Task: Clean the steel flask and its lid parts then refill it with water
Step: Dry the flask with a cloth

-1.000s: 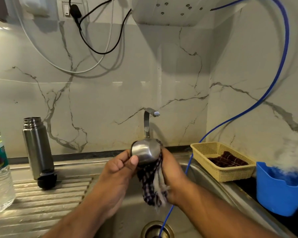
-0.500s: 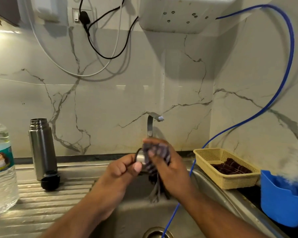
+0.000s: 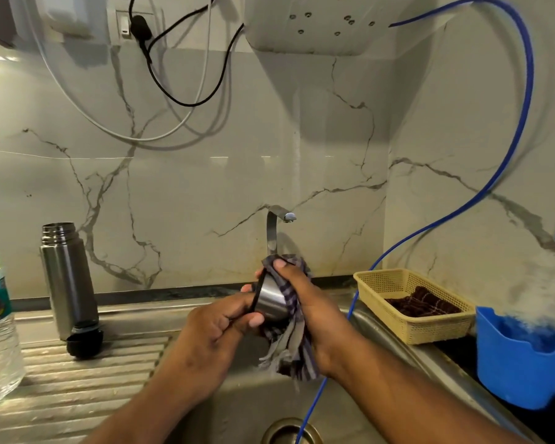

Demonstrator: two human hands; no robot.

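Left hand [image 3: 217, 326] pinches the cup [image 3: 269, 303] at its rim. Right hand [image 3: 308, 310] grips the cloth [image 3: 287, 350] around the closed end. Cup axis runs hand to hand. Flask [image 3: 66, 277] stands well left.

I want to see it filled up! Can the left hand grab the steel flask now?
Probably not yet: the left hand grips the steel cap. The way itself looks free: the flask stands on the draining board to its left, only the black stopper beside it.
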